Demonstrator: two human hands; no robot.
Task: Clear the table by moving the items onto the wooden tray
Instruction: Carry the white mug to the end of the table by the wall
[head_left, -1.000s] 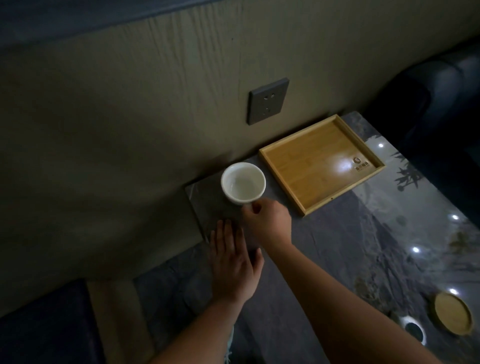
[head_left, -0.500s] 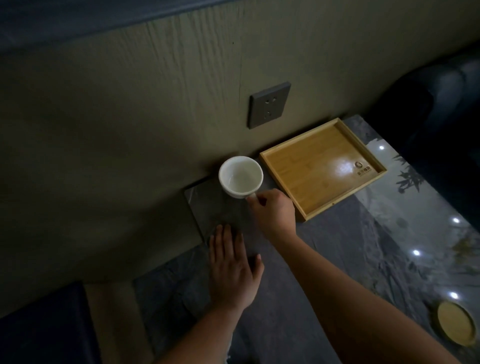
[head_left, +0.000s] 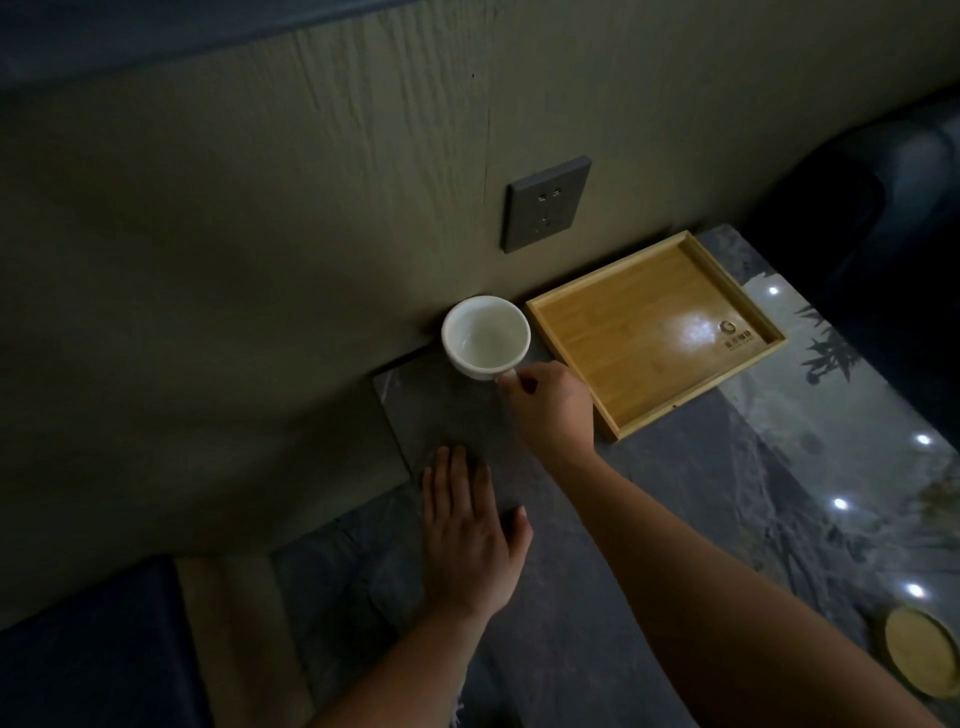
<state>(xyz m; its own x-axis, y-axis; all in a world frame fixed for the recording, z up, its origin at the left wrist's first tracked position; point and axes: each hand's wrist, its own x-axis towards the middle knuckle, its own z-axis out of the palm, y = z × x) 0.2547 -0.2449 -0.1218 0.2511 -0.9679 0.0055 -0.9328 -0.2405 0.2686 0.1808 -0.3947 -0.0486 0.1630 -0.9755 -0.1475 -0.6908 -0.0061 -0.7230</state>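
Note:
A white cup (head_left: 485, 335) with an empty inside is held up above the far left corner of the dark stone table (head_left: 701, 493), close to the wall. My right hand (head_left: 553, 408) grips its handle at the cup's near right side. Just right of the cup lies the wooden tray (head_left: 657, 330), empty, with a small logo in its right corner. My left hand (head_left: 470, 535) rests flat on the table, palm down, fingers apart, nearer to me than the cup.
A grey wall socket (head_left: 545, 203) sits above the tray. A round wooden coaster (head_left: 922, 657) lies at the table's near right. A dark sofa arm (head_left: 878, 171) stands at the far right. A cushioned seat (head_left: 104, 649) is at lower left.
My right hand has closed on the cup's handle and raised the cup off the table, up and away toward the wall. The left hand has stayed flat in place.

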